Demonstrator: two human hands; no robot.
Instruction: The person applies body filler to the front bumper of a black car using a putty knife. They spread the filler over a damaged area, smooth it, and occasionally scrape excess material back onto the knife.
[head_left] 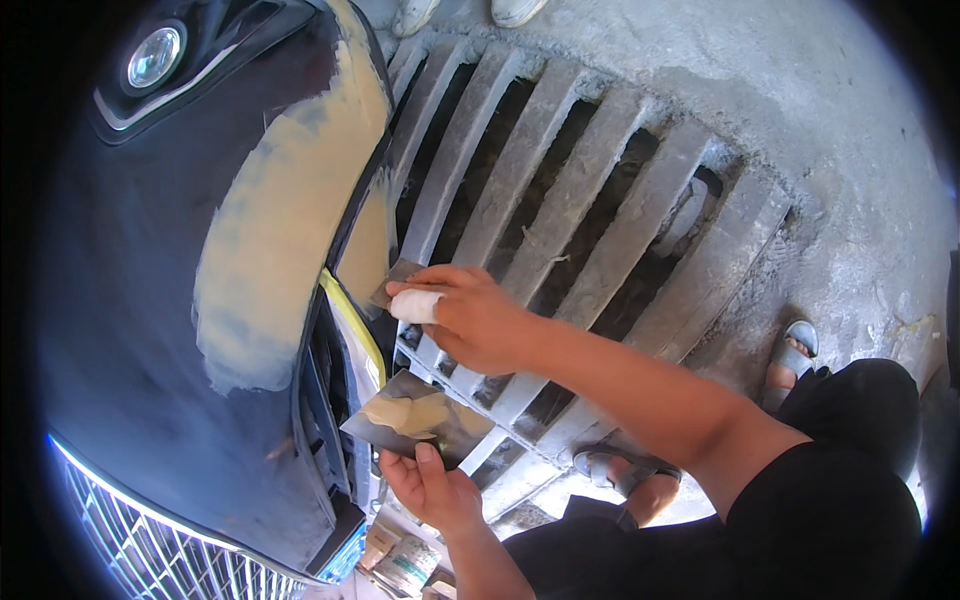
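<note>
My left hand [435, 490] grips a dark flat metal plate [470, 425], thumb on top at its near edge. A lump of tan putty [410, 412] lies on that plate. In my right hand [475, 315], which has white tape [415, 306] around one finger, is a small grey putty spreader [395, 283]. Its blade is at the putty-coated strip beside the edge of a dark car panel [130, 300]; whether it touches cannot be made out. A broad patch of tan filler [280, 210] covers part of the panel. Yellow tape [350, 325] runs along a gap beneath.
Under my arms is a slatted floor grate [520, 200] with dark gaps, set in rough concrete [800, 110]. A round lamp [155, 57] and a grille [150, 530] flank the panel. Cardboard boxes [400, 560] lie low near the car. Another pair of shoes [515, 10] shows at the top.
</note>
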